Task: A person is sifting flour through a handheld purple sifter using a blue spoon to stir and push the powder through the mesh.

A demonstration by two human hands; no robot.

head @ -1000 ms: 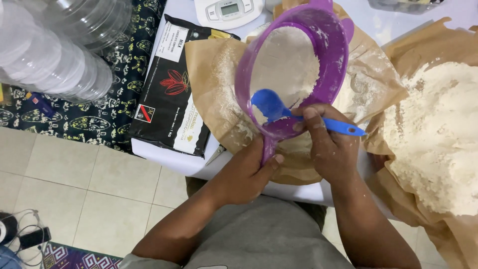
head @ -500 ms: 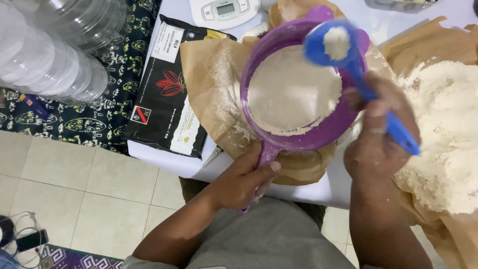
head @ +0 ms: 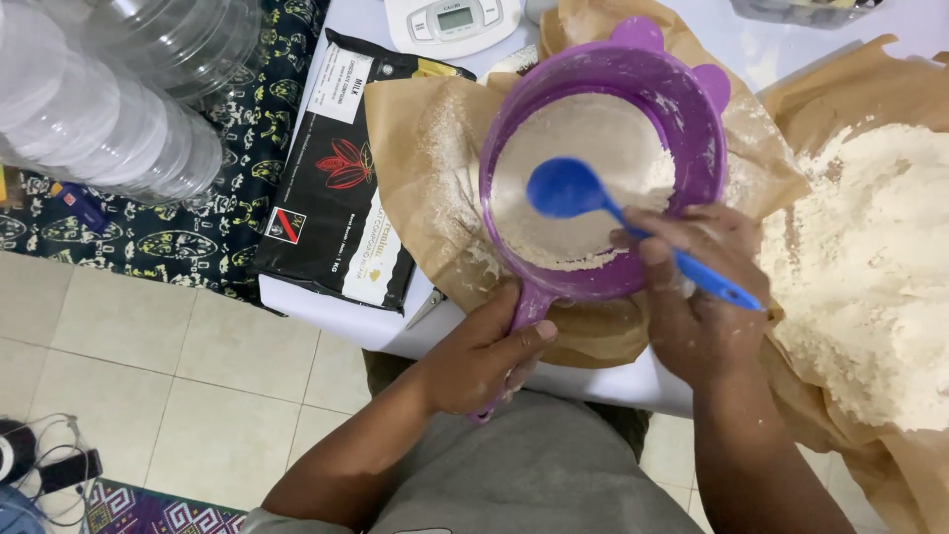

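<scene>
My white counter [head: 348, 314] carries everything, with the purple sieve [head: 603, 163] as my marker. Right of the sieve lies a big heap of flour [head: 870, 277] on brown paper [head: 415, 168], which also runs beneath the sieve. Left of it lies a black packet [head: 341, 188]. My left hand [head: 484, 351] has its fingers wrapped tight round the sieve's handle; my right hand [head: 697, 297] pinches the blue spoon [head: 593, 203], its bowl inside the sieve.

white table [head: 341, 314] bears brown paper [head: 425, 168], black packet [head: 341, 188], scale [head: 453, 22].
</scene>
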